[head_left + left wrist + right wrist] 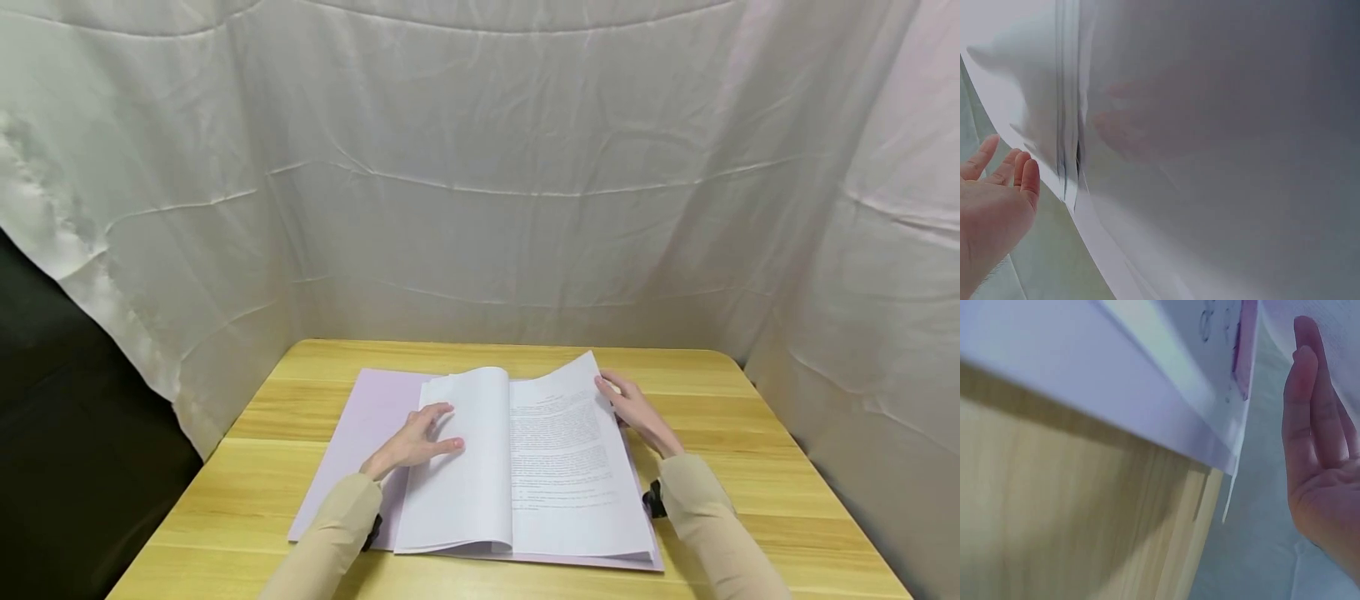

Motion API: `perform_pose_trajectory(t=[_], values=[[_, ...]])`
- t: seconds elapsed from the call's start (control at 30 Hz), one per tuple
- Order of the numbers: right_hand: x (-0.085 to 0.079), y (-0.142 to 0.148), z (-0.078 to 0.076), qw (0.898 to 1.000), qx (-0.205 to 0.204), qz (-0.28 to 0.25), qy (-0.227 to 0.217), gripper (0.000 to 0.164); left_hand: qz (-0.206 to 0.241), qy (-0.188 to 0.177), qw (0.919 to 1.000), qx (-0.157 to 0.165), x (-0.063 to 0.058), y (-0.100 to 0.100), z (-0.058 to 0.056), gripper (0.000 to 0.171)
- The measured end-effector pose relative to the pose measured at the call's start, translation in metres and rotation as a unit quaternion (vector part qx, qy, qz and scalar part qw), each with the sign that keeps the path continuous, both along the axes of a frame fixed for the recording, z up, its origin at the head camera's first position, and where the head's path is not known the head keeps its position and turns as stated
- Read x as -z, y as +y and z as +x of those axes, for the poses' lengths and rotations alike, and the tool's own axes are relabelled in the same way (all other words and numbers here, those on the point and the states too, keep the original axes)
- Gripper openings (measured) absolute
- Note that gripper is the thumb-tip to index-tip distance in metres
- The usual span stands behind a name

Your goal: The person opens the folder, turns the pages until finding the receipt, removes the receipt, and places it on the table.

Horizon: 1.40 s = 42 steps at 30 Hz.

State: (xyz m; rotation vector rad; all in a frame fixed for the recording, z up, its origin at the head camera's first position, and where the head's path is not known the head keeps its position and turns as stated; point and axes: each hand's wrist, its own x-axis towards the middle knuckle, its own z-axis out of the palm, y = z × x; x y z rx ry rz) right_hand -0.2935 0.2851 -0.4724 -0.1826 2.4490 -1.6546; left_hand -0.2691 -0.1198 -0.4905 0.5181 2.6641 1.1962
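A stapled-looking stack of white printed sheets lies open on a lilac folder (348,433). The turned sheets (480,500) curve over at the left with their blank backs up. On the right a page of printed text (558,467) has its top corner raised off the stack. My right hand (636,415) pinches that page near its upper right edge; in the right wrist view its fingers (1319,406) extend along the lifted sheet, the thumb hidden. My left hand (412,440) is spread over the turned sheets, fingers loosely extended and thumb apart, holding nothing.
The folder rests on a light wooden table (247,500) with rounded far corners. Pale grey cloth (480,233) hangs behind the table and along both sides. A dark area (67,433) shows at the far left.
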Motion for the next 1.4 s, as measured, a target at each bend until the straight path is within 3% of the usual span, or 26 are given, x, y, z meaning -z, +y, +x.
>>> perform_pose_trajectory(t=[0.33,0.6,0.97,1.17,1.4], values=[[-0.007,-0.006,0.014,0.996,-0.021,-0.073,-0.039,0.074,0.044,-0.01,0.9986,-0.027,-0.004,0.006,0.003,0.072],[-0.013,-0.016,0.023,0.989,-0.046,-0.127,-0.053,0.07,0.074,-0.007,0.9966,-0.036,-0.007,0.013,0.004,0.071],[-0.018,-0.033,0.032,0.98,-0.086,-0.167,-0.059,0.062,0.12,-0.022,0.9922,-0.025,-0.013,0.022,0.006,0.07],[-0.021,-0.042,0.035,0.978,-0.113,-0.168,-0.044,0.063,0.153,-0.021,0.988,0.002,-0.015,0.026,0.005,0.07],[-0.022,-0.05,0.035,0.978,-0.121,-0.163,-0.037,0.062,0.189,-0.043,0.981,0.013,-0.018,0.032,0.004,0.073]])
